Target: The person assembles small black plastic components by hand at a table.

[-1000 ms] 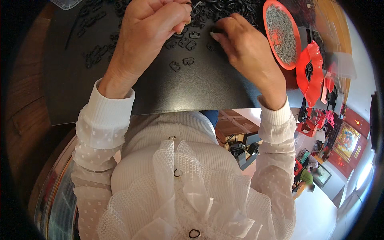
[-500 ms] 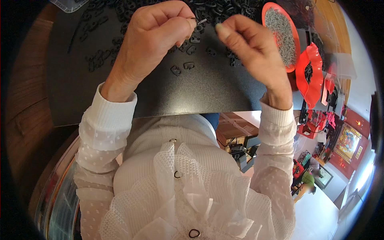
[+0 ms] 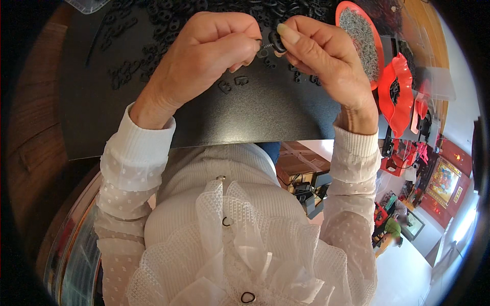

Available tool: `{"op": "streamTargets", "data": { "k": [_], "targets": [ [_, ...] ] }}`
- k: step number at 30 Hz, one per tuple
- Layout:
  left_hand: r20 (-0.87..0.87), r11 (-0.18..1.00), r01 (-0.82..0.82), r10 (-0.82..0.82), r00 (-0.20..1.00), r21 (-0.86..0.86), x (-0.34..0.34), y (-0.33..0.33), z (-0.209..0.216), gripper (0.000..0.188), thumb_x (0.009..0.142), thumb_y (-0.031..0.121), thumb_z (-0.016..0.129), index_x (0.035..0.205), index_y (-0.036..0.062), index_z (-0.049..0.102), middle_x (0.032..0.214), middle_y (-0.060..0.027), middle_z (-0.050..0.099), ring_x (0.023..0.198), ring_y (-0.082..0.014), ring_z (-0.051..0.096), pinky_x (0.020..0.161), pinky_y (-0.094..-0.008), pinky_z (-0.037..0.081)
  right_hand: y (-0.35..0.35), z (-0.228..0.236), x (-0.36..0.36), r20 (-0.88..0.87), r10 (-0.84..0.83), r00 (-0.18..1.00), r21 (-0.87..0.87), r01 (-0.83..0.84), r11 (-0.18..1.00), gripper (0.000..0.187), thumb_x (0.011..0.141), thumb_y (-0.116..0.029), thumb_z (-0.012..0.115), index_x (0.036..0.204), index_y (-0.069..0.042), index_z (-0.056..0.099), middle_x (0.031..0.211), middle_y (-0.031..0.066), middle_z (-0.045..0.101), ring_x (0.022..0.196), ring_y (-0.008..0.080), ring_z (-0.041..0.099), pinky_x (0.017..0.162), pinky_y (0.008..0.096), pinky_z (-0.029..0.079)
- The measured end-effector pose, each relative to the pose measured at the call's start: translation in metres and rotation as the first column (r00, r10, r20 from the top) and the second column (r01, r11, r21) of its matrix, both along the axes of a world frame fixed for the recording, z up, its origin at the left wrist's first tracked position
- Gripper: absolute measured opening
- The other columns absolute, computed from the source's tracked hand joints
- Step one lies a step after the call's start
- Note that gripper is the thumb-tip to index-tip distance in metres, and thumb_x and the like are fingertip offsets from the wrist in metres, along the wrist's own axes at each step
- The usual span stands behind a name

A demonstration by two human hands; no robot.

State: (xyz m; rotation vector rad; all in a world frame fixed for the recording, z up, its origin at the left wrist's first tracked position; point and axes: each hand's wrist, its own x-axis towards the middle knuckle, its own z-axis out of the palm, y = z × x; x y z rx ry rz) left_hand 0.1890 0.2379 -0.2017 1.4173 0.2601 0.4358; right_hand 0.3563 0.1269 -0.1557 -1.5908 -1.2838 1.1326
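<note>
My left hand (image 3: pixel 212 58) is closed in a pinch on a small black plastic piece, mostly hidden by the fingers. A thin metal spring (image 3: pixel 267 46) bridges the narrow gap between the two hands. Thumb and fingers of my right hand (image 3: pixel 329 58) grip a rounded black plastic part (image 3: pixel 276 41), which meets the spring's right end. Whether the spring sits inside that part, I cannot tell. Below the hands, a few flat black pieces with openings (image 3: pixel 241 80) lie on the dark tabletop (image 3: pixel 219 117).
Many black plastic parts (image 3: pixel 168 18) are heaped along the far side. At the right stand a red oval dish (image 3: pixel 380 51) full of small springs and a wavy red bowl (image 3: pixel 403 97) holding black parts. People sit in the background at far right.
My right hand has come left and now shows a black rounded part in its pinch, up against the spring. My left hand has shifted slightly right and down.
</note>
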Motion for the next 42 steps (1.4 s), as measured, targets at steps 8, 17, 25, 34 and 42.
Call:
{"op": "streamTargets", "data": {
  "k": [8,17,25,34,42],
  "targets": [
    [-0.035,0.991,0.093,-0.091,0.995,0.092,-0.008,0.011,-0.011,0.014,0.085,0.018,0.051,0.079,0.0052,0.054,0.065,0.0047,0.046,0.060,-0.0017,0.042,0.052,-0.0180,0.029,0.006,-0.010,-0.006,0.060,0.037,0.997,0.061,-0.041,0.997,0.029,0.094,-0.025,0.054,0.076,-0.003,0.057,0.061,-0.0073,0.039,0.057,0.0020,0.034,0.049,0.0218,0.026],
    [-0.048,0.997,0.082,-0.082,0.995,0.012,-0.006,0.012,-0.017,0.018,0.090,0.022,0.053,0.083,0.0055,0.057,0.068,0.0048,0.049,0.060,0.0001,0.041,0.052,-0.0158,0.030,0.012,-0.018,-0.009,0.057,-0.024,0.998,0.064,0.020,0.998,0.030,0.094,-0.025,0.055,0.075,-0.002,0.056,0.061,-0.0072,0.038,0.057,0.0028,0.032,0.048,0.0227,0.026],
    [-0.131,0.995,-0.025,0.013,0.991,-0.096,-0.008,0.027,-0.002,0.018,0.088,0.019,0.055,0.079,0.0049,0.061,0.062,0.0030,0.053,0.051,-0.0009,0.042,0.045,-0.0166,0.029,0.030,-0.003,-0.024,0.486,-0.103,0.868,0.224,-0.009,0.975,0.027,0.090,-0.025,0.060,0.078,-0.001,0.058,0.062,0.0051,0.051,0.052,0.0161,0.046,0.047,0.0295,0.037],
    [-0.103,0.977,-0.037,0.016,0.995,-0.209,-0.012,0.030,0.016,0.018,0.086,0.014,0.052,0.080,0.0000,0.062,0.066,-0.0060,0.062,0.051,-0.0099,0.055,0.046,-0.0210,0.041,0.034,-0.002,-0.036,0.798,-0.223,0.561,0.431,-0.272,0.860,0.037,0.074,-0.025,0.074,0.095,0.002,0.058,0.076,0.0108,0.054,0.062,0.0251,0.056,0.051,0.0336,0.046],
    [-0.168,0.988,0.045,-0.070,0.983,-0.150,-0.010,0.032,0.023,0.021,0.085,0.017,0.053,0.077,0.0003,0.062,0.065,-0.0049,0.061,0.054,-0.0113,0.059,0.049,-0.0213,0.044,0.028,0.011,-0.034,0.858,-0.112,0.501,0.330,-0.371,0.868,0.033,0.076,-0.027,0.070,0.093,-0.001,0.059,0.075,0.0078,0.052,0.063,0.0227,0.058,0.049,0.0330,0.048]
  ]
}}
